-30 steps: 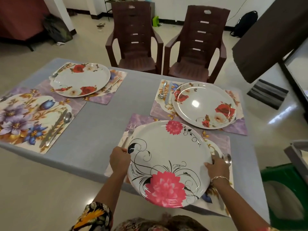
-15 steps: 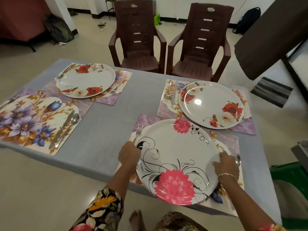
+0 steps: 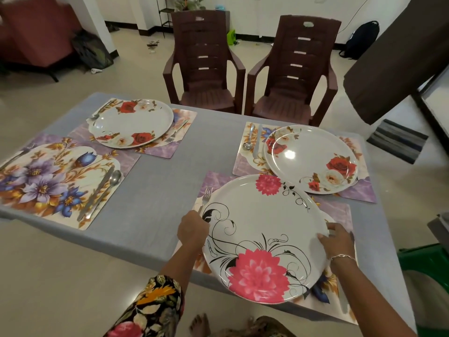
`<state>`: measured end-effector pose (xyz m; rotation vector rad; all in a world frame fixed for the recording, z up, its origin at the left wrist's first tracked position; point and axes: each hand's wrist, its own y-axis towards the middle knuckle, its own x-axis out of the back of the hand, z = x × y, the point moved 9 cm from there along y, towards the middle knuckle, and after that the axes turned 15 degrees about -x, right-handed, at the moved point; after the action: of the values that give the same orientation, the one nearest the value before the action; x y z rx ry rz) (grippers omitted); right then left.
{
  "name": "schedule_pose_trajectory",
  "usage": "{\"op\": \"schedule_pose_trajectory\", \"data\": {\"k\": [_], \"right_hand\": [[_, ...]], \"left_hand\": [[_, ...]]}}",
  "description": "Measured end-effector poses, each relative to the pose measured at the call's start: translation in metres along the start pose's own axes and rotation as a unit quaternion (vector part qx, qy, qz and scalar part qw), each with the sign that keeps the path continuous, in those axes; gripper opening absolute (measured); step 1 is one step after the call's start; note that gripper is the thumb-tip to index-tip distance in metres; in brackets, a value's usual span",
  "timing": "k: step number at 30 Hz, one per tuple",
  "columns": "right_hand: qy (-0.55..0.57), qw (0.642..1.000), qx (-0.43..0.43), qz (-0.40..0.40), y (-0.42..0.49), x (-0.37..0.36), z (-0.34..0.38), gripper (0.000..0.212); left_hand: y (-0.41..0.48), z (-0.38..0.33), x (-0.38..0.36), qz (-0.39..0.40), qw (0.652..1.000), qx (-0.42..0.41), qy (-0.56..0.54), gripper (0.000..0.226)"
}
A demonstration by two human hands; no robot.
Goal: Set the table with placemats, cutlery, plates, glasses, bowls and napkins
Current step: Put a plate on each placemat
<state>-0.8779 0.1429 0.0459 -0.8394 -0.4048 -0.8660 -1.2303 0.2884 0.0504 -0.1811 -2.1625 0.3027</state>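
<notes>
Gripping white plate (image 3: 262,229) with pink flowers, black scrolls.

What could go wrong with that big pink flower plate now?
The pink-flower plate, held at its rims by the left hand and right hand, seems to reach the near edge of the table; released there, it might tip off. Its left rim is beside the fork, so it could land on the tines and wobble.

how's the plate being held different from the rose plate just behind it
The pink-flower plate bears pink blooms with black swirls; the rose plate bears red and white roses. The left hand and right hand hold the pink-flower plate's edges; the rose plate lies untouched. Both are round and white.
</notes>
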Motion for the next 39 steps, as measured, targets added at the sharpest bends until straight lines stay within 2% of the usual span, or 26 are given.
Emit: {"op": "schedule_pose_trajectory", "data": {"k": [4,7,11,14,19,28,31,36,39], "right_hand": [[0.078,0.996,-0.024,0.030,0.002,0.002,0.000,0.028],[0.078,0.997,0.013,0.024,-0.003,0.008,0.022,0.024],[0.104,0.992,0.049,0.059,-0.017,-0.002,0.055,0.025],[0.119,0.988,0.049,0.084,-0.032,-0.026,0.067,0.024],[0.108,0.983,0.037,0.141,-0.075,-0.090,0.094,0.025],[0.068,0.980,0.049,0.183,-0.192,-0.245,0.148,0.029],[0.069,0.974,0.049,0.209,-0.231,-0.296,0.169,0.029],[0.046,0.970,0.060,0.233,-0.275,-0.360,0.203,0.026],[0.018,0.967,0.060,0.247,-0.291,-0.396,0.222,0.025]], "left_hand": [[0.004,0.005,0.002,-0.011,0.997,0.010,-0.078,0.025],[0.006,0.006,0.011,-0.032,0.990,0.002,-0.136,0.016],[0.011,0.024,0.028,-0.058,0.972,0.003,-0.226,0.022],[0.014,0.051,0.048,-0.074,0.958,0.005,-0.278,0.017],[0.019,0.109,0.108,-0.130,0.932,0.015,-0.339,0.019],[0.047,0.255,0.238,-0.186,0.889,0.008,-0.419,0.012],[0.053,0.298,0.279,-0.195,0.885,0.001,-0.424,0.029],[0.073,0.362,0.327,-0.232,0.880,0.030,-0.415,0.024],[0.092,0.387,0.349,-0.254,0.874,0.035,-0.413,0.029]]}}
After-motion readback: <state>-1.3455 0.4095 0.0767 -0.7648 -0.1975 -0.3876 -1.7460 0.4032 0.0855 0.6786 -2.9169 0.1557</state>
